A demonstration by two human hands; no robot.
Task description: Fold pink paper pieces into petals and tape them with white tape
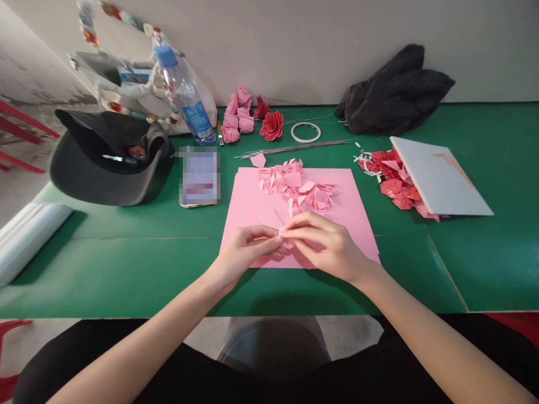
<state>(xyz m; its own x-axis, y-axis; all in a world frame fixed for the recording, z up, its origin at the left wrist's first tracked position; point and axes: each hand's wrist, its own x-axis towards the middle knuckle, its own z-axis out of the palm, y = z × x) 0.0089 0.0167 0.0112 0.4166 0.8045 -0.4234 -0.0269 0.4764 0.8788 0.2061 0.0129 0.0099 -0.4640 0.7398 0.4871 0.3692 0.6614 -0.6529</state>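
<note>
Over the front half of a pink paper sheet (244,196), my two hands meet at a small pink paper petal (287,243). The fingers of my left hand (256,244) pinch it from the left. My right hand (326,238) pinches the same piece from above and the right, hiding part of it. Just beyond the fingertips lies a loose heap of cut pink paper petals (295,182). One more pink petal (258,160) rests past the sheet's far edge.
Behind the sheet are thin wires (298,148), a tape roll (305,132), pink paper flowers (238,118) and a red paper flower (272,125). A phone (199,177), cap (105,163) and water bottle (189,101) stand left. Right, a white board (442,179) leans over red petals (396,179).
</note>
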